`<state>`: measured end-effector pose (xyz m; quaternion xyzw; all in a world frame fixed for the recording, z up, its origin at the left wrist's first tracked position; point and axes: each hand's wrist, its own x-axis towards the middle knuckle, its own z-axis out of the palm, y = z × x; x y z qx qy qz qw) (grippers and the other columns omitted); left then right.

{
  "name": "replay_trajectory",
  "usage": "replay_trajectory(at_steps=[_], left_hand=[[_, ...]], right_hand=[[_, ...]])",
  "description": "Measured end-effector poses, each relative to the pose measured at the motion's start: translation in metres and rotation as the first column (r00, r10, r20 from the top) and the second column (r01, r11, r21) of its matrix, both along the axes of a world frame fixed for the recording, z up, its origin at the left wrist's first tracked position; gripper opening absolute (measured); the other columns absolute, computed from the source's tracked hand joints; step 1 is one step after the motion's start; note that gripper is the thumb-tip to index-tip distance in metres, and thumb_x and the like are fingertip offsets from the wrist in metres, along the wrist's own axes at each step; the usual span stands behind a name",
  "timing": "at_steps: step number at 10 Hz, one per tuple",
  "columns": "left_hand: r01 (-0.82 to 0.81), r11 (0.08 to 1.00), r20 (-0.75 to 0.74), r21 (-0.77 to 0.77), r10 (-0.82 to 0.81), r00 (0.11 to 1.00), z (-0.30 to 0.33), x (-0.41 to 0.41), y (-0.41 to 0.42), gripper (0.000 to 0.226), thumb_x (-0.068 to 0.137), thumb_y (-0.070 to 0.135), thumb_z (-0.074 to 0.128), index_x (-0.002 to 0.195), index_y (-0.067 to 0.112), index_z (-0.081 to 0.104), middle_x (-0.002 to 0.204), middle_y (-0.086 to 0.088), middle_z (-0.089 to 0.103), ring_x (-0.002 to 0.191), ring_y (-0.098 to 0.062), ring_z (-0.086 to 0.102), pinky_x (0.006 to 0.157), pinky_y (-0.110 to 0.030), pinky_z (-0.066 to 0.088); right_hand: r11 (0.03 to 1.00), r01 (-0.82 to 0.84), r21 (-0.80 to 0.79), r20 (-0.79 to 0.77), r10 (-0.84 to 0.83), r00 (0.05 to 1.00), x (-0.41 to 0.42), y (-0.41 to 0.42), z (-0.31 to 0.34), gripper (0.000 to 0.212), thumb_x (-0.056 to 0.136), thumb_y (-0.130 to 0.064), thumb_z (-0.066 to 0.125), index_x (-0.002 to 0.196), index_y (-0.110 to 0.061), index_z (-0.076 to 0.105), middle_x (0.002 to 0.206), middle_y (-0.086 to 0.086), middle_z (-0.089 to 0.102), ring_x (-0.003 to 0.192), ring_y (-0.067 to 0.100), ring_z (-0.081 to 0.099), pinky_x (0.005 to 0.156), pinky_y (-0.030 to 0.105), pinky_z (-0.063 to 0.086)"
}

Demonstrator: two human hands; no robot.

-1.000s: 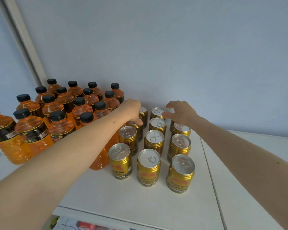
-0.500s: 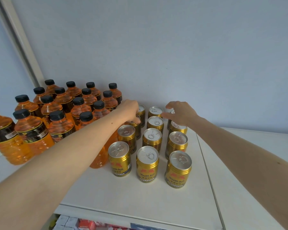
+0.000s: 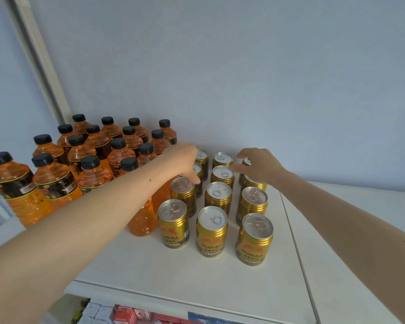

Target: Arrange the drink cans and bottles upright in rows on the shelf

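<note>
Gold drink cans with silver lids stand upright in three columns on the white shelf. Orange bottles with black caps stand upright in rows to their left. My left hand reaches over the bottles, its fingers curled down around the second can from the back in the left column. My right hand covers the back can of the right column, with finger and thumb either side of its lid. Most of both cans is hidden by the hands.
The blue-grey wall stands right behind the back row. A seam divides this shelf from another white panel on the right. A pale post rises at the left. Red and white boxes lie below the front edge.
Both hands stay on the same back cans, barely shifted. My left hand has sunk a little lower over its can. The view has moved slightly.
</note>
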<state>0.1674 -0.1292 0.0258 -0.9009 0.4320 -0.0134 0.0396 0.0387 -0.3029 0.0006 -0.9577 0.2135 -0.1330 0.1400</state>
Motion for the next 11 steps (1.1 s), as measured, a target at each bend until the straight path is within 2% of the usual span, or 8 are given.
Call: replay_trajectory(at_steps=[1, 2, 5, 6, 7, 9, 10, 11], left_hand=[[-0.015, 0.997, 0.01, 0.074, 0.014, 1.0, -0.007, -0.002, 0.004, 0.051, 0.075, 0.052, 0.072, 0.058, 0.013, 0.045, 0.059, -0.001, 0.051, 0.056, -0.014, 0.052, 0.059, -0.024, 0.048], [-0.016, 0.997, 0.003, 0.08, 0.016, 1.0, -0.009, -0.003, 0.006, 0.053, 0.076, 0.052, 0.073, 0.054, 0.015, 0.041, 0.055, -0.001, 0.05, 0.049, -0.012, 0.048, 0.05, -0.021, 0.041], [-0.019, 0.997, 0.01, 0.08, 0.018, 1.0, -0.008, -0.008, 0.007, 0.054, 0.077, 0.049, 0.072, 0.053, 0.015, 0.038, 0.054, 0.0, 0.047, 0.048, -0.013, 0.047, 0.051, -0.021, 0.041], [-0.015, 0.997, 0.021, 0.082, 0.013, 1.0, -0.008, -0.01, 0.008, 0.054, 0.078, 0.048, 0.072, 0.055, 0.015, 0.037, 0.054, 0.0, 0.045, 0.054, -0.016, 0.055, 0.052, -0.021, 0.042], [-0.012, 0.997, 0.02, 0.072, 0.011, 1.0, -0.008, -0.013, 0.009, 0.054, 0.078, 0.049, 0.071, 0.055, 0.015, 0.037, 0.054, 0.001, 0.045, 0.049, -0.013, 0.049, 0.049, -0.02, 0.041], [-0.025, 0.999, 0.035, -0.021, 0.026, 0.999, -0.006, -0.023, 0.017, 0.054, 0.082, 0.051, 0.067, 0.056, 0.015, 0.035, 0.056, 0.0, 0.045, 0.049, -0.011, 0.045, 0.048, -0.02, 0.038], [-0.041, 0.996, 0.029, -0.084, 0.043, 0.999, 0.0, -0.031, 0.021, 0.051, 0.084, 0.05, 0.064, 0.06, 0.013, 0.04, 0.057, 0.0, 0.045, 0.052, -0.012, 0.046, 0.051, -0.023, 0.039], [-0.01, 0.977, 0.012, -0.212, 0.013, 1.0, 0.011, -0.04, 0.028, 0.042, 0.085, 0.049, 0.063, 0.07, 0.012, 0.05, 0.06, -0.001, 0.048, 0.054, -0.014, 0.048, 0.047, -0.023, 0.034]], right_hand=[[1.0, -0.001, -0.003, -0.013, 0.001, 1.0, -0.001, 0.002, 0.0, 0.051, 0.087, -0.052, 0.059, 0.126, -0.019, 0.056, 0.13, -0.002, 0.059, 0.115, 0.019, 0.055, 0.094, 0.036, 0.047], [1.0, 0.003, 0.0, -0.011, -0.003, 1.0, -0.003, 0.005, 0.0, 0.052, 0.086, -0.053, 0.059, 0.126, -0.02, 0.056, 0.129, -0.002, 0.059, 0.114, 0.019, 0.055, 0.093, 0.036, 0.048], [1.0, 0.002, 0.007, -0.011, -0.002, 1.0, -0.012, 0.01, 0.002, 0.049, 0.087, -0.051, 0.06, 0.124, -0.019, 0.057, 0.129, -0.002, 0.059, 0.113, 0.019, 0.056, 0.09, 0.035, 0.048], [1.0, 0.006, 0.001, -0.019, -0.006, 1.0, -0.015, 0.012, 0.002, 0.052, 0.087, -0.05, 0.059, 0.128, -0.019, 0.056, 0.131, -0.002, 0.058, 0.116, 0.019, 0.055, 0.093, 0.035, 0.047], [1.0, 0.008, 0.0, -0.034, -0.008, 0.999, -0.019, 0.014, 0.004, 0.053, 0.088, -0.05, 0.059, 0.13, -0.018, 0.054, 0.132, 0.0, 0.058, 0.115, 0.02, 0.056, 0.093, 0.034, 0.047], [1.0, 0.005, -0.005, -0.04, -0.005, 0.999, -0.028, 0.019, 0.009, 0.053, 0.089, -0.049, 0.059, 0.131, -0.018, 0.053, 0.134, 0.0, 0.057, 0.118, 0.02, 0.054, 0.096, 0.036, 0.047], [1.0, -0.003, 0.002, -0.032, 0.003, 0.999, -0.03, 0.022, 0.01, 0.053, 0.089, -0.048, 0.058, 0.131, -0.018, 0.054, 0.133, 0.0, 0.057, 0.118, 0.02, 0.055, 0.096, 0.036, 0.047], [1.0, -0.018, 0.006, -0.004, 0.018, 1.0, -0.037, 0.023, 0.014, 0.05, 0.089, -0.048, 0.058, 0.129, -0.019, 0.056, 0.131, -0.001, 0.058, 0.117, 0.019, 0.055, 0.095, 0.035, 0.047]])
